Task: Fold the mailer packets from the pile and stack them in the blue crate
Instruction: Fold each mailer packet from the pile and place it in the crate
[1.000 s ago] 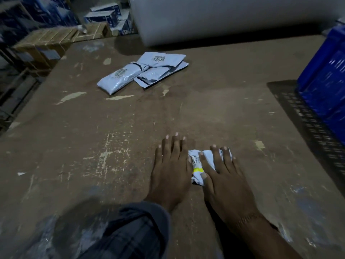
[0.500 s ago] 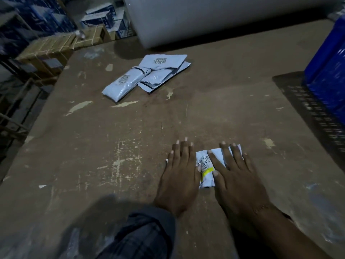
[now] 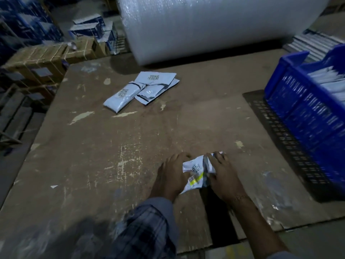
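Left hand [image 3: 170, 176]: fingers curled, grips packet's left edge.
Right hand [image 3: 222, 172]: grips its right side.
Packet [image 3: 196, 170]: between both hands (crumpled).
Pile [image 3: 141, 89]: well beyond hands.
Crate [image 3: 306, 109]: far right of the right hand.

Left sleeve [image 3: 149, 227]: long, reaching the wrist; plaid in dark blue and grey, crossed by paler lines.
Left cuff [image 3: 160, 201]: plain grey-blue band, turned smooth at the wrist.
Left hand [image 3: 170, 177]: bare; no ring or glove visible.
Right forearm [image 3: 257, 227]: bare from the wrist back to near the lower edge of view.
Right sleeve edge [image 3: 283, 256]: a sliver of grey-blue cloth (too little shows to tell its pattern).
Right wrist thread [image 3: 239, 197]: thin band, detail blurred.
Right hand [image 3: 223, 175]: bare.
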Tool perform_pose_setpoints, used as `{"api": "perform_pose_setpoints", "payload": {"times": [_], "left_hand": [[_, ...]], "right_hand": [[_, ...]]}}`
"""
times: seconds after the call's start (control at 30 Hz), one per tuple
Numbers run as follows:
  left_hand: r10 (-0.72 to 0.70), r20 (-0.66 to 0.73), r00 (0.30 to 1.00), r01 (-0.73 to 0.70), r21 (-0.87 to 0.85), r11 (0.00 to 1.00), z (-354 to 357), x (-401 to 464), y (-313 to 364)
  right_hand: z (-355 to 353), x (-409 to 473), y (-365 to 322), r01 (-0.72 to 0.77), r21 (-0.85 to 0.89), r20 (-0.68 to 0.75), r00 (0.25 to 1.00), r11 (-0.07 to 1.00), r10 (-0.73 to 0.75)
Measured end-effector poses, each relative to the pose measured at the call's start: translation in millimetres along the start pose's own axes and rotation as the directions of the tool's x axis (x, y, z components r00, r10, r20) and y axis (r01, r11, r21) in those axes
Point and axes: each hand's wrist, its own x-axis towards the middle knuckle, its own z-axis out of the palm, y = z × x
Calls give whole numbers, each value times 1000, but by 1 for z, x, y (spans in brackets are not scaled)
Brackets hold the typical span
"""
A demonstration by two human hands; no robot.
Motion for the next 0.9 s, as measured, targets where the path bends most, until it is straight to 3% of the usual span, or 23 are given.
{"api": "perform_pose_setpoints", "payload": {"times": [0.07, 0.2, 0.3, 0.37, 0.57, 0.7, 0.9], "left_hand": [[-38, 43, 998, 43, -111, 993, -9, 3, 12], [-103, -115, 988, 44, -427, 903, -23, 6, 53], [-100, -83, 992, 33, -583, 812, -36, 1, 86], [-70, -37, 997, 33, -601, 798, -48, -5, 107], [94, 111, 989, 12, -707, 707, -69, -20, 180], [260, 89, 962, -123, -706, 697, -65, -11, 247], [378, 22, 926, -264, -677, 687, -25, 23, 354]], "right_hand": [[-13, -19, -7, -69, 144, -95, 992, 987, 83], [-50, -49, -20, -107, 377, -316, 919, 920, 237], [-101, -69, -35, -139, 568, -228, 920, 811, 318], [-135, -84, -42, -140, 641, -159, 938, 755, 309], [-221, -109, -38, -38, 798, -155, 951, 601, 266], [-251, -109, -17, 122, 830, -280, 935, 544, 218], [-311, -106, 59, 211, 822, -385, 890, 529, 243]]}}
